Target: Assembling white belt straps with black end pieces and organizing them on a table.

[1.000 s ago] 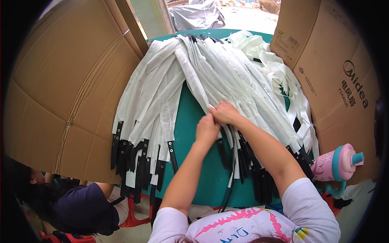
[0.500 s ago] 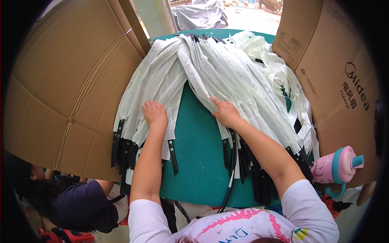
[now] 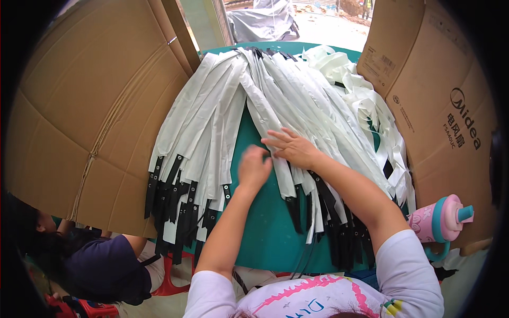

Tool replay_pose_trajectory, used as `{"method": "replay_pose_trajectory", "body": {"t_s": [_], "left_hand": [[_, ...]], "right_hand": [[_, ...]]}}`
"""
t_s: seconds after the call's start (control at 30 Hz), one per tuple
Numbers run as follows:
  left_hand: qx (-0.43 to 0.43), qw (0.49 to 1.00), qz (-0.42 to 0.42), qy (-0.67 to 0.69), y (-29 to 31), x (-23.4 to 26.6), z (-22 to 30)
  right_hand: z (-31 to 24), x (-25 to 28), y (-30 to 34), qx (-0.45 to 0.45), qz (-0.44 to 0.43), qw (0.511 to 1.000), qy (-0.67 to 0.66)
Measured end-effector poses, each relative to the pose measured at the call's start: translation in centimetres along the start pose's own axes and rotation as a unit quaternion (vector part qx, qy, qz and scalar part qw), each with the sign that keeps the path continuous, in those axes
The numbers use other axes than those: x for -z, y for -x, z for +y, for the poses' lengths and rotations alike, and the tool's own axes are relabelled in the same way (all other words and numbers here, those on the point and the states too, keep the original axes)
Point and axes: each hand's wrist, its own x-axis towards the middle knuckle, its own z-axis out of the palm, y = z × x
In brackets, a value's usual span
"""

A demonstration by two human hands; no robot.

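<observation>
Many white strips (image 3: 297, 106) fan across the table (image 3: 260, 228) — right hand (image 3: 294, 149) spread open on them, likely to keep them flat; left hand (image 3: 254, 167) close beside it — too blurred to tell its grip.

Well to the left of the fingers (image 3: 275, 135), a creased brown cardboard panel (image 3: 63, 106) rose. A second cardboard panel (image 3: 424, 122), bearing dark print, stood well to their right. Nearer the person than the fingers, also on the right, was a pink tumbler (image 3: 454, 220) with a teal band, spout and handle. Below the fingers spread a green tabletop (image 3: 270, 222). Far beyond them, a silvery sheet (image 3: 265, 24) lay draped outdoors beside a pale upright frame (image 3: 204, 18). Behind the fingers, far left, was a co-worker (image 3: 108, 270) in dark blue, next to a partly hidden red stool (image 3: 172, 281).
</observation>
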Motion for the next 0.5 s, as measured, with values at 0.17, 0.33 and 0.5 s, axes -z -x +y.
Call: {"method": "replay_pose_trajectory", "body": {"t_s": [0.17,0.33,0.5], "left_hand": [[0.152,0.923,0.179,-0.305,1.4,5.9,-3.6],[0.076,0.992,0.052,-0.081,1.8,2.1,-1.6],[0.002,0.979,-0.154,0.131,2.1,-2.6,1.6]], "right_hand": [[2.4,-0.8,-2.1,0.103,0.015,0.995,-0.013],[0.4,0.9,-3.2,-0.054,-0.056,0.994,-0.082],[0.3,-2.4,-3.0,-0.09,0.04,0.989,-0.107]]}}
